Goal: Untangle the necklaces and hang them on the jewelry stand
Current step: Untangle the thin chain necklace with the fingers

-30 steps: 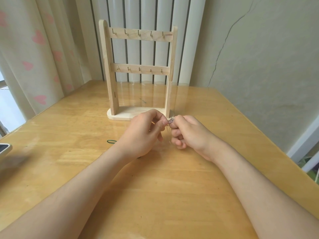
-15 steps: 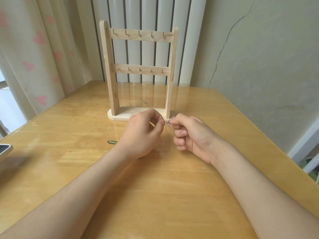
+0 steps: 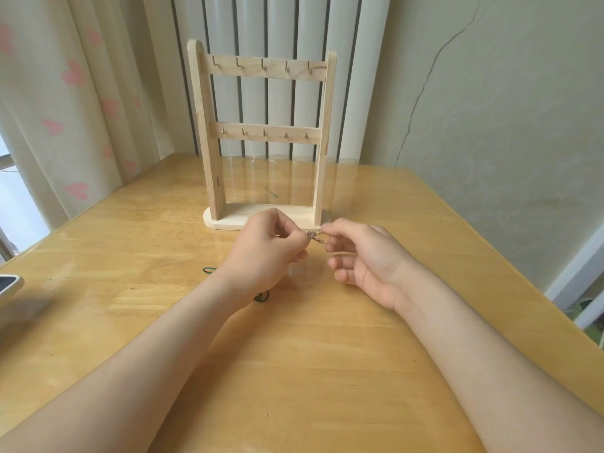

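Untangling is underway: left hand (image 3: 261,253) and right hand (image 3: 362,256) are pinching a knotted chain (image 3: 314,237) between fingertips, before the empty jewelry stand (image 3: 261,138). Next, I judge, comes teasing strands apart gently.

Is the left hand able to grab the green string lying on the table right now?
Probably not yet. The left hand and right hand are both pinching the small tangled pinkish metal chain. The thin green string lies close, partly under the left wrist, so it looks easy once that hand lets go.
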Motion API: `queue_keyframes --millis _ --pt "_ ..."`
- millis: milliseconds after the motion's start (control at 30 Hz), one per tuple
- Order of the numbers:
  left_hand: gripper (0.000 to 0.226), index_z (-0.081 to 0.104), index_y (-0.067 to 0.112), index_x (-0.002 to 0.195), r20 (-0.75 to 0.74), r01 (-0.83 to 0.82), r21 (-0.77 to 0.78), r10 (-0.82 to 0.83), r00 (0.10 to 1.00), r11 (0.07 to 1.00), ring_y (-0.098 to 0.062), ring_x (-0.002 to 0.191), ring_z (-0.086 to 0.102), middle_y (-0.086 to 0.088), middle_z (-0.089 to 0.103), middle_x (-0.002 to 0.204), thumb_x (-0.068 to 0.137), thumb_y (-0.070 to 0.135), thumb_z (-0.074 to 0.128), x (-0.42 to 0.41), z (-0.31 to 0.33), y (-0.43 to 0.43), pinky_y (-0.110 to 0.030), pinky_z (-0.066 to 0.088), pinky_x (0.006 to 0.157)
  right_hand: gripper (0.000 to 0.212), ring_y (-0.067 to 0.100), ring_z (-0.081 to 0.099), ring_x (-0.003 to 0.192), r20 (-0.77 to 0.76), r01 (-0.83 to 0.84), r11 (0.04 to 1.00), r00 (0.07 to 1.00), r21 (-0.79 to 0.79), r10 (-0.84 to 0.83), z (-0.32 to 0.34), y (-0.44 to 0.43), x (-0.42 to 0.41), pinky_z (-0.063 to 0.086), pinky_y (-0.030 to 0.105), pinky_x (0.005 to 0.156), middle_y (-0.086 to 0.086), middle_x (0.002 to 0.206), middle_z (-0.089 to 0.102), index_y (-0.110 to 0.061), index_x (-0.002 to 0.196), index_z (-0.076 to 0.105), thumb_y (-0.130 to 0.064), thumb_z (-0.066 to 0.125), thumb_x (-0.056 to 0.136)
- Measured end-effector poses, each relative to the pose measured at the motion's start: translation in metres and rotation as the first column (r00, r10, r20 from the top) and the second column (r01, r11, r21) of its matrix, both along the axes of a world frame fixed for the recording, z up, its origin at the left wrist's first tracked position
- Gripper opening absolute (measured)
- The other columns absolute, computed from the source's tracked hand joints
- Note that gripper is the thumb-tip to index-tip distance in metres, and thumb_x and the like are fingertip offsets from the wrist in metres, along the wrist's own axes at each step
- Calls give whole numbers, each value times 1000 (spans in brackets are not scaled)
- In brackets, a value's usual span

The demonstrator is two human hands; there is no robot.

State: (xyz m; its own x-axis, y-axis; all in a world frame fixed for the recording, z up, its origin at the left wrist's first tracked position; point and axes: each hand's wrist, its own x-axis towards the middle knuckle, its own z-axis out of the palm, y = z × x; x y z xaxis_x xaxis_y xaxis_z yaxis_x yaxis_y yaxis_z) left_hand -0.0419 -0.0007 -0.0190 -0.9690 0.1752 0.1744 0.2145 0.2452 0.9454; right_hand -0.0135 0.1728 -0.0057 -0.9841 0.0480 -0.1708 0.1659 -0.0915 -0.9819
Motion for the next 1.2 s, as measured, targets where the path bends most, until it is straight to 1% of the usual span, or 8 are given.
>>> queue_keyframes --millis 200,367,567,700,800,967,1100,1200 --pt "8 63 13 93 -63 100 -157 -111 992 983 -16 67 60 0 66 78 90 17 69 -3 -6 -4 -37 53 68 12 11 53 53 -71 56 971 995 -231 -75 5 -4 1 37 20 42 3 76 66 -13 86 70 -20 77 92" --pt "7 72 25 84 -204 67 -360 -149 968 931 -4 65 60 9 70 72 88 19 72 0 -8 -2 -24 50 67 9 11 58 58 -109 104 974 986 -202 -128 9 3 3 38 19 44 3 88 75 -14 93 74 -22 79 91" --pt "16 67 12 81 21 96 14 -96 995 995 -15 64 58 3 68 74 96 14 61 4 3 0 -30 48 67 10 11 59 60 -130 79 980 986 -182 -103 8 4 2 38 20 45 5 101 80 -14 101 73 -23 74 97" --pt "13 69 20 65 154 32 252 -73 985 967 -16 82 66 -3 73 84 75 22 60 3 10 -2 -34 55 81 9 9 51 54 -155 44 981 985 -192 -74 5 5 -2 37 19 45 -1 80 69 -14 105 67 -22 70 101" --pt "6 62 19 71 247 52 414 -167 955 909 -18 79 64 -2 61 74 71 18 56 4 12 -3 -35 53 83 10 9 47 52 -145 21 975 988 -221 -54 2 4 -3 34 19 44 -4 71 59 -11 112 66 -17 66 104" --pt "4 58 17 82 267 186 404 -311 912 895 -19 77 58 -4 56 77 80 16 55 7 12 -2 -40 49 88 15 10 48 53 -163 3 978 986 -211 -38 0 4 -5 35 21 45 -4 70 53 -12 117 65 -20 64 105" --pt "17 63 12 67 183 238 309 -304 935 921 -18 90 64 -5 67 88 75 23 53 9 12 -1 -42 55 93 15 12 50 57 -217 -1 991 976 -131 -28 0 3 -4 35 22 48 -3 72 54 -14 117 67 -23 65 105" --pt "48 57 14 48 138 227 250 -267 954 941 -22 88 66 -15 69 88 94 26 55 9 10 1 -41 59 96 11 13 53 64 -279 -26 997 960 -72 5 -1 2 -3 37 24 52 -2 78 60 -16 114 67 -23 63 106"
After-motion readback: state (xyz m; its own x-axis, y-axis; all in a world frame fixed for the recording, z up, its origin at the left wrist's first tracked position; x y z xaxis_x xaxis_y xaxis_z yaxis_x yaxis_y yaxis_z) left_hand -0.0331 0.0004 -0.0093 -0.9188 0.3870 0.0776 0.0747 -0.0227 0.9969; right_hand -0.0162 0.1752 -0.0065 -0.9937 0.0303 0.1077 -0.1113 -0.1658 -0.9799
